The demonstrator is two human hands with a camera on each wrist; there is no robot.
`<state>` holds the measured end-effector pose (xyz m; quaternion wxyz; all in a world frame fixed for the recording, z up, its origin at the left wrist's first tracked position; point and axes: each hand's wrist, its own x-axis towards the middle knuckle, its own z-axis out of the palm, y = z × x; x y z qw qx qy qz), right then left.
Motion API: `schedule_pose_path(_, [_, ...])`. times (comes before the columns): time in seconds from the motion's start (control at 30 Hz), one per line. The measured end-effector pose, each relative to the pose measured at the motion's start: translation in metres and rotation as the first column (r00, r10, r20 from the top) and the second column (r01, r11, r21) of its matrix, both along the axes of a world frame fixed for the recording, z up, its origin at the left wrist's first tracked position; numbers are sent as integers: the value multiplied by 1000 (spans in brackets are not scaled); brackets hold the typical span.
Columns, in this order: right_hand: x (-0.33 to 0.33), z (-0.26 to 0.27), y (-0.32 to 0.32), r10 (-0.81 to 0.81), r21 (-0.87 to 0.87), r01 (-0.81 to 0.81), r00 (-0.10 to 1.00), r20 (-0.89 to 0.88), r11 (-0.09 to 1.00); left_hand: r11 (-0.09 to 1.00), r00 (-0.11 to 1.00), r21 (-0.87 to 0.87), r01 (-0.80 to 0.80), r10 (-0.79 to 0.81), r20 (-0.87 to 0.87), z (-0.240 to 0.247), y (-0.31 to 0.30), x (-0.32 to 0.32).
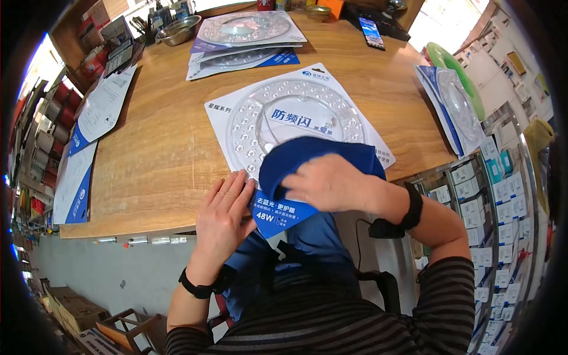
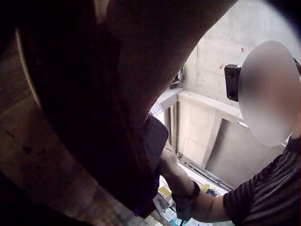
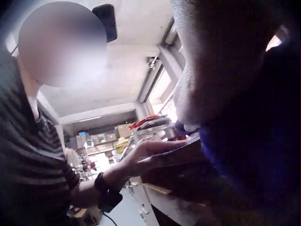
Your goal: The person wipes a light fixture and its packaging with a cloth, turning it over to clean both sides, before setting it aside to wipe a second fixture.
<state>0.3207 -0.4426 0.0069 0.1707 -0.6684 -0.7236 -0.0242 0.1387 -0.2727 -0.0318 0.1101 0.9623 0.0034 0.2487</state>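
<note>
— Entry one, main item?
— Flat white-and-blue card blister pack, with a clear plastic dome over a round LED lamp plate, printed "48W". It lies on the wooden table at the near edge, its near corner overhanging toward the person.
— Handling?
— Judged light and broad. The card backing bends. The dome is smooth, probably slippery, and liable to dent or scuff. The lamp plate inside is likely brittle. Best taken by the card margin at two opposite edges, not by the dome.
— Entry two?
— Soft dark blue cloth, bunched, lying on the near right part of the blister pack. Limp, easy to grip, can be taken hold of anywhere.
— Hands?
— Left hand: flat, fingers straight and together, pressing the pack's near left corner down; it holds nothing. Right hand: on top of the blue cloth, fingers bent over it, holding it down on the pack.
— Sundries?
— Far side: stack of like packs, steel bowl, dark phone. Right edge of the table: further packs. Left: loose printed card sheets.
</note>
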Motion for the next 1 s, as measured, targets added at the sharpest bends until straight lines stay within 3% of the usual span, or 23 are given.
schedule_pose_path(0.07, [16,0,2,-92,10,92,994,59,996,1000,1000,-6,-4,4,-22,2,-1,-1])
schedule_pose_path(0.17, [34,-4,2,-141,139,160,980,-141,977,1000,999,-11,-2,1,-34,4,0,-1])
schedule_pose_path(0.23, [45,-4,-2,-338,72,361,914,-226,930,1000,999,-9,1,-1,-34,3,0,-1])
schedule_pose_path(0.3, [66,-7,-4,-291,163,299,954,-75,940,1000,1000,-2,2,-2,-23,3,1,0])
schedule_pose_path(0.4, [80,-8,-8,-297,196,299,954,-43,934,1000,1000,1,0,0,-12,3,0,0])
schedule_pose_path(0.5, [97,-14,-19,-359,115,364,931,-67,924,1000,1000,13,-5,5,-3,5,1,-1])
schedule_pose_path(0.6, [113,-24,-36,-525,196,558,828,-195,806,1000,1000,-28,7,-7,-23,9,2,-3])
schedule_pose_path(0.7, [132,-30,-60,-652,196,666,745,-136,720,999,995,-16,44,-45,-92,18,9,-6])
schedule_pose_path(0.9, [112,-17,-85,-511,152,531,846,-154,834,995,973,97,25,-2,-231,34,32,-14])
schedule_pose_path(1.0, [98,-15,-93,-448,212,467,884,-133,859,996,939,-85,30,-58,-339,46,36,-15])
